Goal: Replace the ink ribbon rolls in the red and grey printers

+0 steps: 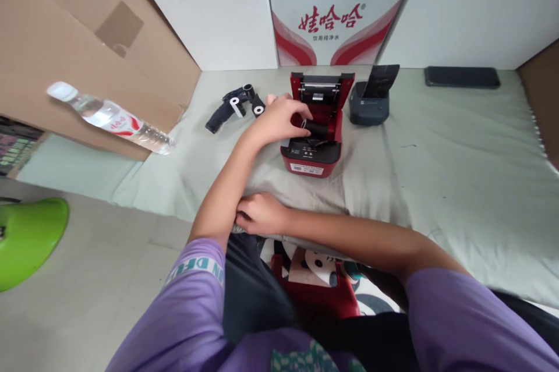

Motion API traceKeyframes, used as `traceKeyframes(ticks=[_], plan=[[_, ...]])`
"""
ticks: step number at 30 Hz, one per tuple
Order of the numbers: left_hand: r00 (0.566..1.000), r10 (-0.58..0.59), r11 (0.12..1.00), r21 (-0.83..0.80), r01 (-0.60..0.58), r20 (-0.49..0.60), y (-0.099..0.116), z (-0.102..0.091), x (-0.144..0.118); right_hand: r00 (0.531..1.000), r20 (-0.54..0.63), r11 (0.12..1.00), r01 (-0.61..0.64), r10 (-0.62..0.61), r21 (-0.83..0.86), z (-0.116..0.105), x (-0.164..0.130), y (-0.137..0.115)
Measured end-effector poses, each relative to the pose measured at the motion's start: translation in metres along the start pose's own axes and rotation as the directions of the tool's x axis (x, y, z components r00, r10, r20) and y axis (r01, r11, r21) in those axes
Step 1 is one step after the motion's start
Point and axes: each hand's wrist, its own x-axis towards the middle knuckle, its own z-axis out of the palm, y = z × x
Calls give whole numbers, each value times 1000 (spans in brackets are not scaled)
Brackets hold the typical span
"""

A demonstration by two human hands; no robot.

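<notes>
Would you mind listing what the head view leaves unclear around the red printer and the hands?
- Left hand: fingertips reach into the red printer at the black roll; whether they grip it is hidden by the hand itself.
- Printer label: too small to read.
- Right hand: fingers tucked behind the left forearm, by the cloth edge.
- Black parts: small and overlapping; number unclear.
- Bottle: what supports it is unclear.

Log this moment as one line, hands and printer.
left hand: on black roll in open red printer | right hand: at left forearm, on cloth edge | nearby: grey printer, spare rolls
</notes>
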Motion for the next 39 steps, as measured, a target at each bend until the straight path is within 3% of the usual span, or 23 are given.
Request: traceKeyframes(ticks=[5, 9, 14, 18, 21, 24, 26, 30, 33, 39], plan=[[999, 28, 979, -201, -33, -30, -17, 10, 2, 1000, -1, 1000, 11, -11, -8, 0, 1, 0], [999, 26, 988, -153, -29, -20, -18, 13, 5, 1000, -4, 1000, 10, -10, -3, 1, 1, 1], [999, 22, 997, -78, -18, 44, -9, 4, 5, 1000, -25, 1000, 3, -3, 1, 6, 2, 4], [1000, 15, 950, -311, -6, 27, -14, 1, -2, 999, -26, 1000, 27, -27, 13, 6, 2, 4], [997, -43, 861, -509, 5, -64, -21, 0, -8, 999, -16, 999, 32, -32, 13, 3, 2, 3], [998, 1, 799, -600, -40, -65, -22, -5, -9, 1000, -18, 1000, 22, -22, 4, 1, 2, 2], [998, 46, 842, -539, -16, 42, -19, -10, -6, 1000, -18, 1000, 15, -15, -1, 1, 2, 2], [974, 54, 975, -222, -3, 222, -6, -12, 6, 999, -40, 1000, -12, 12, 14, 3, 2, 4], [963, 45, 998, -43, -35, 265, 1, -6, 15, 996, -64, 997, -57, 60, 46, 2, 3, 5], [974, -1, 995, 94, -20, 224, 4, -1, 16, 995, -62, 997, -74, 76, 36, 1, 4, 6]])
